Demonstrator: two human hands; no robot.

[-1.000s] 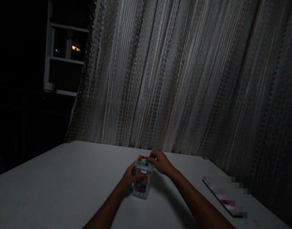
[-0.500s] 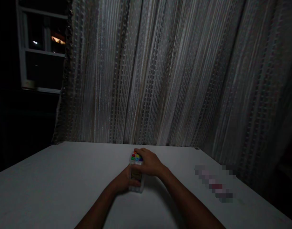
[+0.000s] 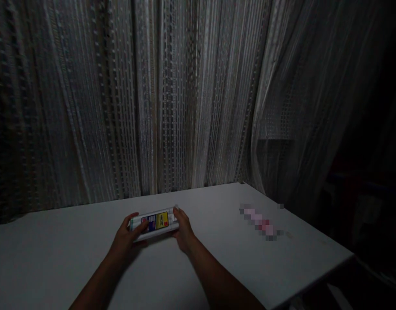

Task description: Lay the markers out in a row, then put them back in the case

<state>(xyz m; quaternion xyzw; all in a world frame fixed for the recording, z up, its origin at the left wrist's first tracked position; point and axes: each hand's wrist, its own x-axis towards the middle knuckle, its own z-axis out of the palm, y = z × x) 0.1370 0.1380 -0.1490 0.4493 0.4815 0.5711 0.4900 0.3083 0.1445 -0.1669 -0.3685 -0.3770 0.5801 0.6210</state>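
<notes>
A pack of markers (image 3: 162, 220) in clear plastic, with white barrels and a yellow and dark blue label, lies sideways between my hands just above the table or touching it; I cannot tell which. My left hand (image 3: 126, 236) is closed round its left end, the thumb across the label's edge. Round the right end, my right hand (image 3: 184, 229) grips with its thumb on top and fingers underneath. The coloured marker ends are mostly covered by my left hand.
The white table (image 3: 165, 275) spreads under both arms, its right edge running down to a corner at front right. A pixelated pink and red item (image 3: 259, 221) lies to the right. A grey patterned curtain (image 3: 178, 107) hangs behind.
The marker pack has gone from upright, coloured ends on top, to lying sideways with its label showing. My right hand has moved from its top to its right end. The view has turned right.
</notes>
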